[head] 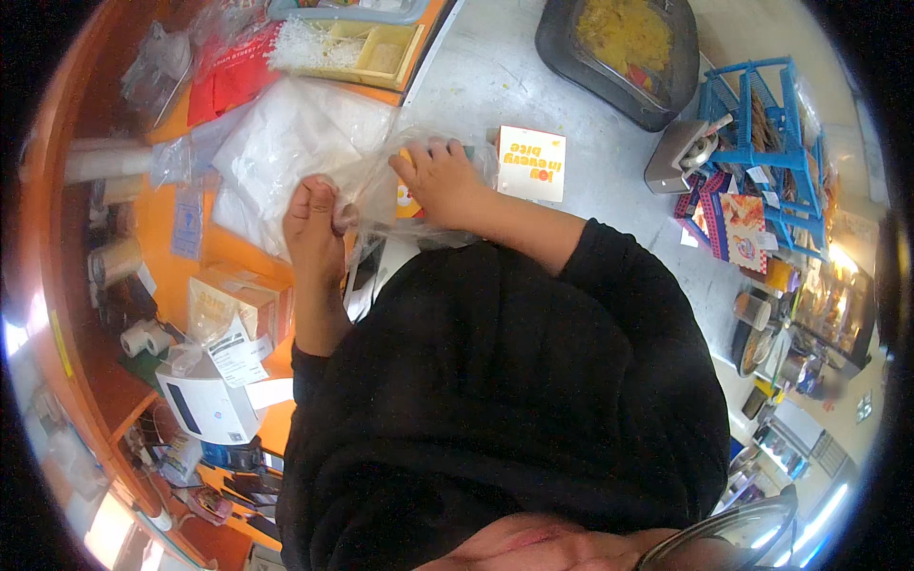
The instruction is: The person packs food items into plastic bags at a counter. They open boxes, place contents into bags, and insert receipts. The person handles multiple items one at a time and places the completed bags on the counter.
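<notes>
My left hand [314, 214] is closed around a gathered part of a clear plastic bag [378, 189]. My right hand [443, 182] lies over the same bag, its bent fingers gripping the film around a small red and yellow printed box [407, 203] inside. Much of that box is hidden by my right hand and the creased film. Just right of the bag, a white carton with orange and yellow lettering [532, 164] rests on the metal counter. White plastic sheets or bags [285, 143] are spread beyond my left hand.
A yellow tray [400, 57] holds thin white items at the top. A black pan [557, 43] of yellow food, a tape dispenser [664, 160] and a blue rack [782, 143] stand at the right. A cardboard box [268, 285] and a white printer [207, 407] are left.
</notes>
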Demonstrator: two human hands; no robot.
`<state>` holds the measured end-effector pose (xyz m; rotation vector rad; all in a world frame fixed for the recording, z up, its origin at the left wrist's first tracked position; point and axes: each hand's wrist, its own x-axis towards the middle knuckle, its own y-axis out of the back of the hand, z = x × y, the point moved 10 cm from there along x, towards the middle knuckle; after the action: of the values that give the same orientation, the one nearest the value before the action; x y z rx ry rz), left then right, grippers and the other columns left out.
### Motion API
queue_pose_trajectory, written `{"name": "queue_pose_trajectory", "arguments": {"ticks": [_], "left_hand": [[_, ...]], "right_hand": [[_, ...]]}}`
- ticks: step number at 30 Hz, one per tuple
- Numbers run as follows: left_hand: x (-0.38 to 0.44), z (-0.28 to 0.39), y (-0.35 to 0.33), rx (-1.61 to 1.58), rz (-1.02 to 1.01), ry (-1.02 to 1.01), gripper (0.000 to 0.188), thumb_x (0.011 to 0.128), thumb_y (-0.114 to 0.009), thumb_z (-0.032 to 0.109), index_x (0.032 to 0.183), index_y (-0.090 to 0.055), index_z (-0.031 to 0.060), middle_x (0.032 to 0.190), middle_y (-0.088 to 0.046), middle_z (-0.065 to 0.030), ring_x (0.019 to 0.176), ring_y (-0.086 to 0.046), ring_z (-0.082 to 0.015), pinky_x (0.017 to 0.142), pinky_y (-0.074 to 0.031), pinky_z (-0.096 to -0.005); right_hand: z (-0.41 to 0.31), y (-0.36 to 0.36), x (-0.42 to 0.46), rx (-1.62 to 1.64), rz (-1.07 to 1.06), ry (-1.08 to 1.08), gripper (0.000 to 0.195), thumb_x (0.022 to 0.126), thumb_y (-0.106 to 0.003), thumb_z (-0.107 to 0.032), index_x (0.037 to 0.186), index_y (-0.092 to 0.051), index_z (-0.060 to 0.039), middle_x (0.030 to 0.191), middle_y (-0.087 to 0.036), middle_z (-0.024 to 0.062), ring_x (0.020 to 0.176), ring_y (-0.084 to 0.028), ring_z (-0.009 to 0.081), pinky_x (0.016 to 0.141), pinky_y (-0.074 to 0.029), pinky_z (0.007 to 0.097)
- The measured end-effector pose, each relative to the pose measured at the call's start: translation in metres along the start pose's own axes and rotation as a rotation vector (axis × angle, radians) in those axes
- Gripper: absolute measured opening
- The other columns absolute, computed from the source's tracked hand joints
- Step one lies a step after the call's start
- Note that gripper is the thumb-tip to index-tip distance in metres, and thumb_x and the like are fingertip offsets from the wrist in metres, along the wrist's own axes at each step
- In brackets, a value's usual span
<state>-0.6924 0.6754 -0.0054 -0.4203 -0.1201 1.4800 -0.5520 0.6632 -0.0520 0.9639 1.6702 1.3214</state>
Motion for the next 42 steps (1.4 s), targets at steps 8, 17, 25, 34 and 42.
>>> {"name": "queue_pose_trajectory", "arguments": {"ticks": [8, 17, 25, 34, 42], "left_hand": [[0.023, 0.064, -0.067, -0.219, -0.201, 0.024, 0.015, 0.100, -0.052, 0.019, 0.102, -0.057, 0.0045, 0.062, -0.040, 0.0040, 0.050, -0.032, -0.0038, 0.042, -0.031, -0.0202], [0.013, 0.050, -0.072, -0.007, -0.212, 0.116, 0.032, 0.099, -0.051, 0.015, 0.129, -0.056, 0.0037, 0.066, -0.041, 0.0060, 0.053, -0.034, -0.0019, 0.043, -0.029, -0.0179], [0.016, 0.056, -0.070, 0.043, -0.291, -0.011, 0.039, 0.099, -0.054, 0.014, 0.135, -0.052, 0.0035, 0.066, -0.044, 0.0052, 0.055, -0.039, -0.0033, 0.049, -0.040, -0.0204], [0.007, 0.066, -0.076, 0.040, -0.256, 0.035, 0.048, 0.100, -0.050, 0.017, 0.141, -0.039, -0.0046, 0.064, -0.036, 0.0066, 0.051, -0.030, -0.0003, 0.036, -0.023, -0.0148], [0.015, 0.073, -0.035, 0.027, -0.175, -0.037, 0.050, 0.098, -0.052, 0.016, 0.142, -0.037, -0.0045, 0.068, -0.038, 0.0054, 0.059, -0.033, -0.0007, 0.044, -0.027, -0.0150]], "right_hand": [[0.006, 0.062, -0.015, 0.463, 0.083, 0.242, 0.073, 0.077, -0.073, -0.020, 0.141, -0.040, -0.0105, 0.143, -0.044, 0.0173, 0.125, -0.047, 0.0338, 0.100, -0.040, 0.0457], [0.153, 0.020, -0.108, 0.025, -0.087, -0.344, 0.111, 0.049, -0.088, -0.033, 0.145, -0.033, -0.0203, 0.140, -0.043, 0.0152, 0.129, -0.041, 0.0364, 0.100, -0.039, 0.0538], [0.108, 0.154, -0.093, 1.051, 0.237, 0.161, 0.110, 0.053, -0.078, -0.030, 0.146, -0.025, -0.0058, 0.136, -0.045, 0.0183, 0.127, -0.045, 0.0299, 0.106, -0.035, 0.0381], [0.033, 0.084, -0.026, 0.216, 0.323, 0.074, 0.071, 0.072, -0.074, -0.032, 0.133, -0.047, -0.0109, 0.116, -0.060, 0.0167, 0.104, -0.059, 0.0316, 0.090, -0.046, 0.0370], [0.048, 0.147, -0.089, -0.139, -0.095, 0.279, 0.024, 0.085, -0.066, -0.031, 0.090, -0.071, -0.0072, 0.084, -0.069, 0.0089, 0.091, -0.063, 0.0249, 0.083, -0.047, 0.0394]]}}
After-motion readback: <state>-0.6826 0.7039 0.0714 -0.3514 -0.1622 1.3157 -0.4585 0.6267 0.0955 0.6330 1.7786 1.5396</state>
